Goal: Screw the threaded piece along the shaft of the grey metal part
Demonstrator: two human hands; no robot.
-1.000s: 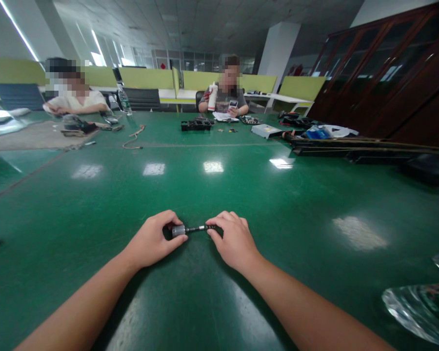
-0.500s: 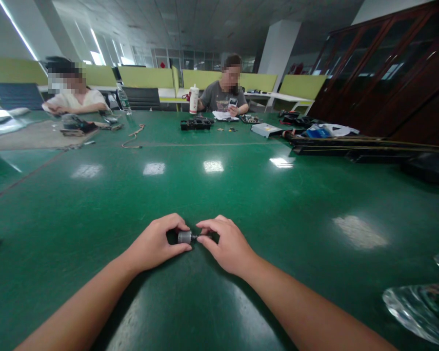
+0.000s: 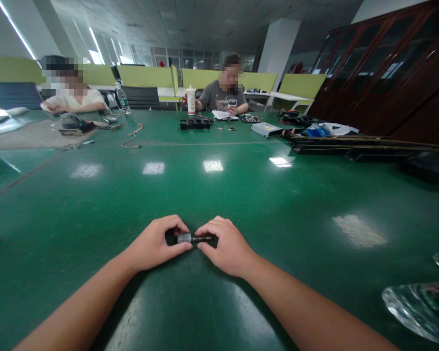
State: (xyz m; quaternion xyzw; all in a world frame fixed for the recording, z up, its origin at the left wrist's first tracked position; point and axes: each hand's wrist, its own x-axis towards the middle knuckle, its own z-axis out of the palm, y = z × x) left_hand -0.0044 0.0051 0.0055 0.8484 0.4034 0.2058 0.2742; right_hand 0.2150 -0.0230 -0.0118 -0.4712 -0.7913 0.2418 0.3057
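Observation:
Low over the green table (image 3: 241, 190), near its front, lies a small grey metal cylinder with a thin dark ribbed shaft (image 3: 185, 238), looking like a small motor. It is level, the shaft pointing right. My left hand (image 3: 159, 243) has thumb and forefinger closed about the cylinder, covering part of its left end. Around the shaft curl the thumb and fingers of my right hand (image 3: 227, 246), with much of the shaft showing between them. The fingertips of both hands nearly meet. Whether the cylinder rests on the tabletop I cannot tell.
Clear glass objects (image 3: 417, 312) stand at the right front. Long dark strips (image 3: 344, 146), a grey box (image 3: 266, 129) and a black part (image 3: 195, 124) lie farther back. Two people sit across the table, beside a white cup (image 3: 191, 101) and a bottle (image 3: 123, 99).
My right thumb and fingers have parted slightly, so more of the ribbed shaft shows. My left hand stays on the cylinder in nearly the same place.

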